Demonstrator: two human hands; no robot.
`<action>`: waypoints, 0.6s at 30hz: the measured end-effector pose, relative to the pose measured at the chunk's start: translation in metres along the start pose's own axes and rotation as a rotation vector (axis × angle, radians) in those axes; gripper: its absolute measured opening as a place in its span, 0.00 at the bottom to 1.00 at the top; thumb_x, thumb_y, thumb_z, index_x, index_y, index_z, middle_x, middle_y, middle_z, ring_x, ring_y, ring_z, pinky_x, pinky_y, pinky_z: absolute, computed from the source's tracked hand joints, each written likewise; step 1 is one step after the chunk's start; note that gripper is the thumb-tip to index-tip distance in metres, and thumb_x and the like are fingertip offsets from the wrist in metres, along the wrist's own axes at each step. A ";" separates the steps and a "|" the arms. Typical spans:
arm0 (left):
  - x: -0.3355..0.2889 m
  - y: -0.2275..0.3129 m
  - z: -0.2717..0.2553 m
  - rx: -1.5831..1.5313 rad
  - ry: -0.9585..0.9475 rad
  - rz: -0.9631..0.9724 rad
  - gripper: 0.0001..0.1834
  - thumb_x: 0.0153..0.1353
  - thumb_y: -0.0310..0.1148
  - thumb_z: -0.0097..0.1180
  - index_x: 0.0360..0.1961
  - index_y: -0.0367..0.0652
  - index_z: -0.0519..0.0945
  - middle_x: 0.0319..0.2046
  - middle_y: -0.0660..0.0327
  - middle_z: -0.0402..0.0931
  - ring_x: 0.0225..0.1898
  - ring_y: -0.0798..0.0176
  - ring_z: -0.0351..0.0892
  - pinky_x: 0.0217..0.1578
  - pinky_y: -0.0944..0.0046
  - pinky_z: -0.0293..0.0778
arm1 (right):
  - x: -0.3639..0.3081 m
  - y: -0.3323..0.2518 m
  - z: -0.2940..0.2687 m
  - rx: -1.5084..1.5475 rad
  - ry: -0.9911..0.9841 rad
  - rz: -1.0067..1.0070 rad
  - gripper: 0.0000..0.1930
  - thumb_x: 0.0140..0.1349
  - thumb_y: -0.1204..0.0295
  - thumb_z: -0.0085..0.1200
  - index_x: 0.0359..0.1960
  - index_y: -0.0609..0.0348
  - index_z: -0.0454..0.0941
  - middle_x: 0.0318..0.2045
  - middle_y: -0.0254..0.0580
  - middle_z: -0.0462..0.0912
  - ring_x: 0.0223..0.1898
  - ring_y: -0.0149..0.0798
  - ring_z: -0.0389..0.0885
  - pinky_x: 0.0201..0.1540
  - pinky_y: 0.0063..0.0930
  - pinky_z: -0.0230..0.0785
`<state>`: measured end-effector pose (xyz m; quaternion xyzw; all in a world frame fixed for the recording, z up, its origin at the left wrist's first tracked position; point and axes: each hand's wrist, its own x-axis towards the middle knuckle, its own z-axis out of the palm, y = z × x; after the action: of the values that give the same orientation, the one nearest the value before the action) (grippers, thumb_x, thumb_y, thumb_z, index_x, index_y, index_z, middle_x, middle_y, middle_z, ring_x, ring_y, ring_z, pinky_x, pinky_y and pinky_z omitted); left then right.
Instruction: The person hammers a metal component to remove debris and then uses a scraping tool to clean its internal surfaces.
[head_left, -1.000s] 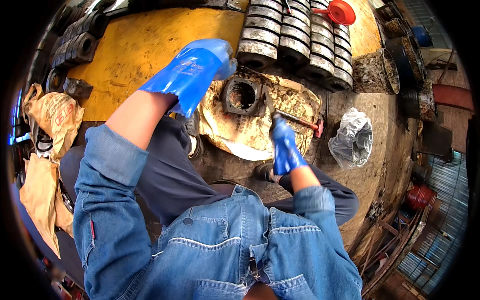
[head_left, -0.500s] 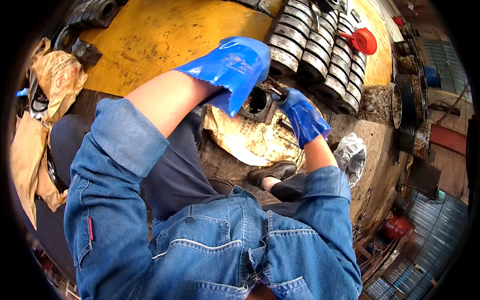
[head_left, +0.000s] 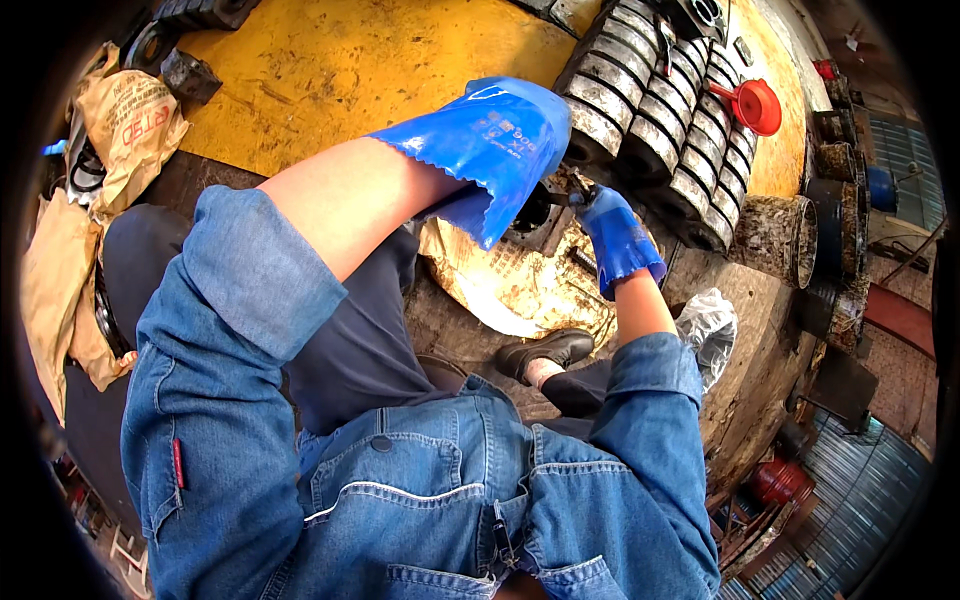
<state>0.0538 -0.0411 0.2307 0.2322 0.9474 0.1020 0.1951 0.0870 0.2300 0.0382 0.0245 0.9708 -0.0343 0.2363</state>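
A long blue rubber glove covers my left hand (head_left: 515,130), which reaches over a dark, greasy metal block (head_left: 548,232) with a round hole. Its fingers are hidden behind the wrist and cuff. On the block's right side is my gloved right hand (head_left: 613,235), its fingers closed around the end of a dark rod-like tool (head_left: 577,199). The tool's far end meets the block near my left hand, and its exact kind is unclear. Under the block lies a flattened, oil-stained paper sack (head_left: 490,290). A short dark threaded-looking piece (head_left: 582,260) rests beside the block on the sack.
Rows of black-and-grey metal rings (head_left: 625,85) lie beyond my hands, with a red plastic scoop (head_left: 757,107) on their right. A stained yellow board (head_left: 350,70) extends behind. Dirty buckets (head_left: 775,240) stand at right, crumpled paper sacks (head_left: 125,120) at left. Clear plastic (head_left: 708,330) lies near my right forearm.
The view has shifted slightly, moving the far surroundings rightward. My left glove now sits further right and covers more of the block. My right hand keeps its grip on the rod-like tool.
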 end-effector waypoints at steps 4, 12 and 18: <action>0.003 -0.002 0.003 -0.005 0.005 0.050 0.12 0.50 0.40 0.61 0.35 0.49 0.86 0.32 0.53 0.84 0.35 0.45 0.84 0.36 0.50 0.80 | -0.006 0.000 -0.002 0.133 -0.069 0.143 0.22 0.61 0.52 0.54 0.43 0.58 0.83 0.37 0.61 0.83 0.38 0.60 0.82 0.42 0.45 0.74; 0.006 -0.017 0.017 -0.027 0.097 0.153 0.10 0.45 0.38 0.65 0.29 0.48 0.85 0.26 0.54 0.82 0.29 0.46 0.82 0.31 0.50 0.78 | -0.066 -0.014 -0.041 0.316 -0.060 0.189 0.19 0.63 0.57 0.52 0.43 0.61 0.83 0.33 0.51 0.84 0.34 0.47 0.80 0.38 0.33 0.70; 0.027 -0.028 0.046 -0.046 0.102 0.229 0.08 0.43 0.38 0.65 0.25 0.48 0.84 0.21 0.56 0.80 0.24 0.47 0.79 0.26 0.51 0.76 | -0.075 0.013 -0.008 0.625 0.026 0.221 0.17 0.64 0.59 0.51 0.43 0.59 0.83 0.30 0.44 0.82 0.29 0.40 0.77 0.34 0.27 0.67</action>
<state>0.0396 -0.0479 0.1726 0.3291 0.9207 0.1569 0.1391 0.1510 0.2413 0.0788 0.2013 0.9077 -0.3043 0.2072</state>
